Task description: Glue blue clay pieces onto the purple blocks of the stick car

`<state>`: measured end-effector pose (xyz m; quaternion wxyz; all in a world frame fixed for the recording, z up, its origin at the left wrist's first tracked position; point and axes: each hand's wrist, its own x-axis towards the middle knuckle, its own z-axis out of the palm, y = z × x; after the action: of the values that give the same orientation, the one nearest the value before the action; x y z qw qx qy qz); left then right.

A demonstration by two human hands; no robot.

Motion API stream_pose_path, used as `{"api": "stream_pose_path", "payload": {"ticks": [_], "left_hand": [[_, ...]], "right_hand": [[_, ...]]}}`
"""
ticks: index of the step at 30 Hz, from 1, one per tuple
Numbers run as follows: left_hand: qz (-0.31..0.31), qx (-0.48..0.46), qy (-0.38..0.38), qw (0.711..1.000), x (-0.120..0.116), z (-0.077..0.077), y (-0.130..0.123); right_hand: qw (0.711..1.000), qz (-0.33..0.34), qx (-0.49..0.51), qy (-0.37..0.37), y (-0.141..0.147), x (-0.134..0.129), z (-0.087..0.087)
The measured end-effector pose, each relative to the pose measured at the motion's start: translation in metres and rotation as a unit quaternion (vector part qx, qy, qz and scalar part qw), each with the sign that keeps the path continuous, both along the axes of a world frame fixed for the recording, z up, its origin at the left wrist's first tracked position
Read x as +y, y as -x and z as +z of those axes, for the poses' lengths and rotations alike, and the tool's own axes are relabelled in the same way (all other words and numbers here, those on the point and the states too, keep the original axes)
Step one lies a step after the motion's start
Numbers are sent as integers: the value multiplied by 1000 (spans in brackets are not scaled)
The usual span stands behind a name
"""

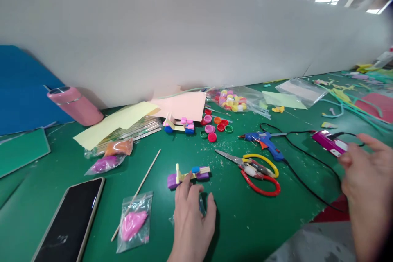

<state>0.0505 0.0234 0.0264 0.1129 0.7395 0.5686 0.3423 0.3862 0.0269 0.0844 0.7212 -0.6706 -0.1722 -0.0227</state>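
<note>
My left hand point(193, 219) is spread palm down on the green table, thumb apart. Its index fingertip reaches the small model point(202, 175) of purple clay blocks, pale sticks and a blue piece; whether it presses is unclear. Part of a clear wrapping point(202, 204) shows beneath the fingers. My right hand point(367, 176), somewhat blurred, is raised at the right edge with its fingers apart. Its fingertips are beside a purple box-shaped device point(330, 143) with black cables; contact cannot be made out. A similar model point(179, 126) with blue and pink pieces stands farther back.
Red-and-yellow-handled scissors point(260, 174) and a blue glue gun point(267, 143) lie between my hands, its cord trailing right. Bottle caps point(210, 128) sit behind. At left are a phone point(72, 221), bagged pink clay point(134, 225), a wooden stick point(149, 172) and a pink bottle point(76, 106).
</note>
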Motion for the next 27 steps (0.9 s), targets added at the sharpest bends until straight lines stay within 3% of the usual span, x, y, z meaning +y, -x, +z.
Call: {"api": "stream_pose_path", "payload": {"ticks": [2,4,8,11,12,14,18,27], "left_hand": [[5,-12,11,1000,-4,3,2],[-8,3,9,1000,-9,6,5],[-45,47,-43,997,-17,13,15],[-89,78,-105,987,-14,19,23],[-99,94,-127,982,-11,21,26],[-98,128,-162,973,-3,25,33],[-67,180,-183,964,19,31,47],[-89,239,-120,960,37,25,43]], "right_hand": [[981,30,-141,130,0,-6,-12],[904,60,-334,259,14,-7,-21],[848,284,-391,219,83,6,-26],[748,508,-381,192,141,23,-19],[716,548,-391,185,156,29,-17],[684,582,-405,173,176,38,-16],[662,610,-409,154,192,48,-25],[678,615,-372,153,197,49,-45]]}}
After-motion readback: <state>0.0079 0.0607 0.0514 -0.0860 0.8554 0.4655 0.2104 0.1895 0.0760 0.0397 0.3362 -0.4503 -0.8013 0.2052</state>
